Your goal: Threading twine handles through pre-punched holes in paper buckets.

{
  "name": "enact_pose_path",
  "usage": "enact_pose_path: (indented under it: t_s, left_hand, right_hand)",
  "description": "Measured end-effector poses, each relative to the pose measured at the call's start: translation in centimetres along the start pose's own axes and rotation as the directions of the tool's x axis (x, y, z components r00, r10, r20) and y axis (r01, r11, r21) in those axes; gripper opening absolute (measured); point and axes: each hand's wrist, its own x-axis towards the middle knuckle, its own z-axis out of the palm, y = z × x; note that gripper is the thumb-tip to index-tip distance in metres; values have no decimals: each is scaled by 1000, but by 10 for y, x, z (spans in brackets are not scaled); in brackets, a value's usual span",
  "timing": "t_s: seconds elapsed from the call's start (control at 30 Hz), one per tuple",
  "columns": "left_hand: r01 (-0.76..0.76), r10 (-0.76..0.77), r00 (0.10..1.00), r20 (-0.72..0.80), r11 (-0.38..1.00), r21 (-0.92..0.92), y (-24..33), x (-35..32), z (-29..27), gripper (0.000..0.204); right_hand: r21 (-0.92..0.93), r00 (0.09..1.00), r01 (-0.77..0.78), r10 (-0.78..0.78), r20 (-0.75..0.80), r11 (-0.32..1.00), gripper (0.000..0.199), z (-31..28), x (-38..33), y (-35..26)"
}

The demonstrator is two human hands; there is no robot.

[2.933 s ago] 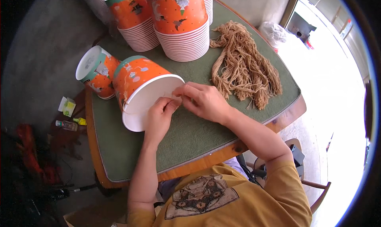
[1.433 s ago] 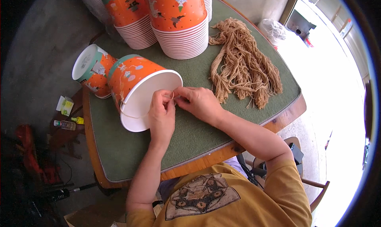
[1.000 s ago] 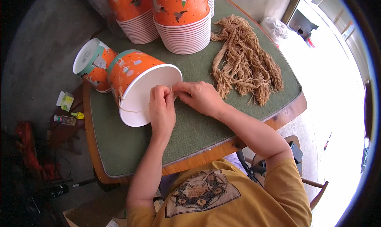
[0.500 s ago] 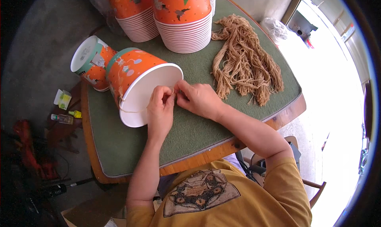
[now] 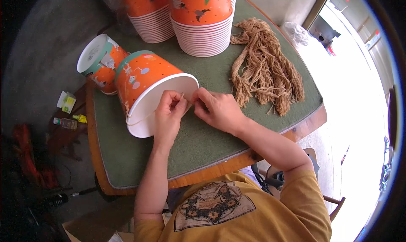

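Observation:
An orange paper bucket (image 5: 153, 71) with a green base band and white inside lies on its side, mouth toward me. From the left side of its rim a thin tan cord (image 5: 138, 122) runs across the opening to my left hand (image 5: 165, 117). That hand pinches the cord between thumb and fingers, and a short end pokes up above the fingertips. Close by on the right, my right hand (image 5: 220, 111) has its fingers pinched together at the bucket's right rim. Its fingertips seem to grip the cord too, but the fingers partly hide this.
A loose bundle of tan cords (image 5: 268, 68) lies on the green table mat (image 5: 211, 157) to the right. Stacked orange buckets (image 5: 201, 17) stand at the back. Another orange bucket (image 5: 108, 64) lies behind the first. Small bottles (image 5: 65, 123) sit beyond the table's left edge.
My two hands have drawn slightly apart, and the cord end now shows above my left fingertips. The whole view has shifted a little; the bucket lies much as before.

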Motion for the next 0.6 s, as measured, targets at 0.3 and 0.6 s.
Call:
enact_pose_path:
  t_s: [0.3, 0.6]
  left_hand:
    - [36, -31, 998, 47, 994, -101, 0, 1, -4, 9]
    - [116, -107, 993, 55, 973, -200, 5, 0, -7, 7]
  right_hand:
    - [-21, 997, 70, -71, -43, 997, 27, 0, 5, -1]
    - [21, 1000, 8, -8, 12, 1000, 21, -1, 5, -3]
